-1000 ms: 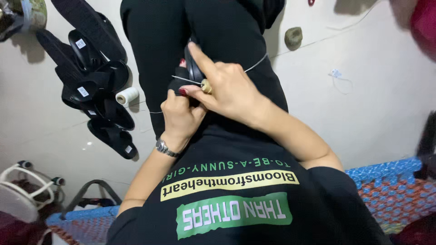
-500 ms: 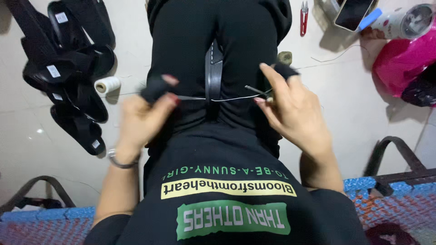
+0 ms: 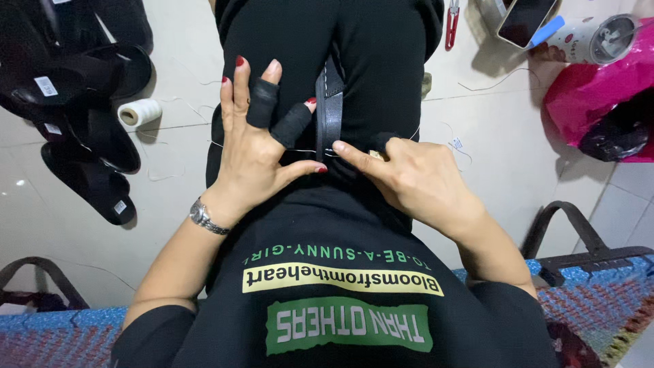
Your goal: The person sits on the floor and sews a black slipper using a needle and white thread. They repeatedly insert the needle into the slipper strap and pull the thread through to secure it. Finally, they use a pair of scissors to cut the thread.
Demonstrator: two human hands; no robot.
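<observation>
Two bare hands met at the middle of the frame over the person's lap, which was clad in black. The left hand (image 3: 255,146) lay spread, fingers stretched toward the top of the picture, two of them wrapped in black finger guards (image 3: 262,103); its thumb pressed in toward the black strap (image 3: 330,102) that stood on edge between the knees. The right hand (image 3: 409,180) was closed in a pinch, index finger and thumb tips meeting at the lower end of the strap, where a thin pale thread (image 3: 300,149) ran across level from one hand to the other. Whether a needle sat in that pinch could not be told.

At the left of the frame a spool of white thread (image 3: 139,112) lay on the pale tiled floor (image 3: 518,163), just beside a heap of black sandals (image 3: 82,116). In the upper right were red-handled snips (image 3: 452,24), a phone (image 3: 526,20) and a white cup (image 3: 599,39), next to a pink bag (image 3: 599,102). A woven blue mat (image 3: 593,300) showed at the bottom corners.
</observation>
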